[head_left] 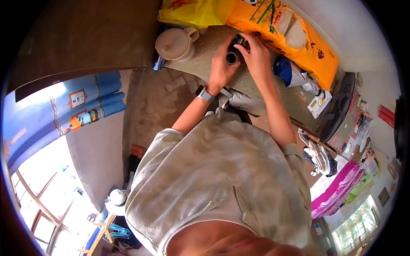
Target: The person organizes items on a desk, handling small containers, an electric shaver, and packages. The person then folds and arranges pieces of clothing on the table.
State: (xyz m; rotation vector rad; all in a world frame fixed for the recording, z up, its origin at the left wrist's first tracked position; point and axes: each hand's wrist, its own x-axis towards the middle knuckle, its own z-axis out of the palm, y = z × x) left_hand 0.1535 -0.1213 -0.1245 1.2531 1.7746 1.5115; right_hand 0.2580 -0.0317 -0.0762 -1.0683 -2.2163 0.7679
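Both hands are together over the speckled tabletop [205,54], closed around a small black cylindrical container [232,58]. Its round end with a grey rim faces me, and a patterned part shows near the top. My left hand [221,65] grips its left side; a watch [205,93] is on that wrist. From the right, my right hand [256,52] has its thumb and fingers on the container's upper part. Fingers cover much of it, so I cannot tell whether it has a lid.
A lidded beige pot [174,44] stands left of the hands, beside a yellow plastic bag [196,15]. Along the back lies a torn orange pack [322,64] with white rolls inside. A blue-and-white packet [287,72] and a white card [319,103] lie to the right.
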